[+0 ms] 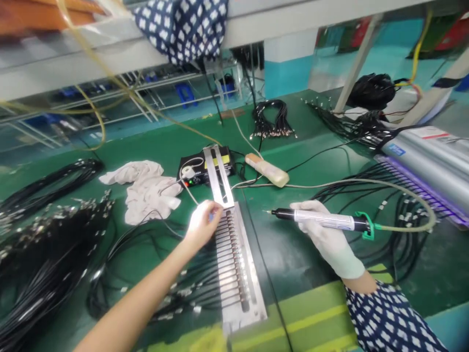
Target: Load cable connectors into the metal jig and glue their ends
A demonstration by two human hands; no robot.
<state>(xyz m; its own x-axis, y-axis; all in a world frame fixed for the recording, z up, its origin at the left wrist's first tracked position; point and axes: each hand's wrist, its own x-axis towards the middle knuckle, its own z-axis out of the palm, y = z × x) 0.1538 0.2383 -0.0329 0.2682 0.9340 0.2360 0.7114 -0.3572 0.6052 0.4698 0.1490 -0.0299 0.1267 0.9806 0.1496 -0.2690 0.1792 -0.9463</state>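
Note:
My left hand (203, 220), bare, is at the upper end of a slotted metal fixture (252, 274). Its fingers are pinched together there; whatever is between them is hidden. Thin black cables (198, 281) lie side by side across the fixture, with their ends lined up along its slot. A second slotted metal strip (216, 171) extends beyond it, resting on a black control box (198, 168). In a white glove, my right hand (326, 237) grips a dispensing syringe (324, 219). The needle points left, apart from the fixture, and a hose (410, 228) runs from the green-clipped rear end.
Bundles of black cables (54, 254) lie at left, with another coil (271, 117) at the back. White cloths (146, 188) sit left of the box. A beige block-like object (266, 169) lies behind. At right stands a silver machine (428, 161) with purple light.

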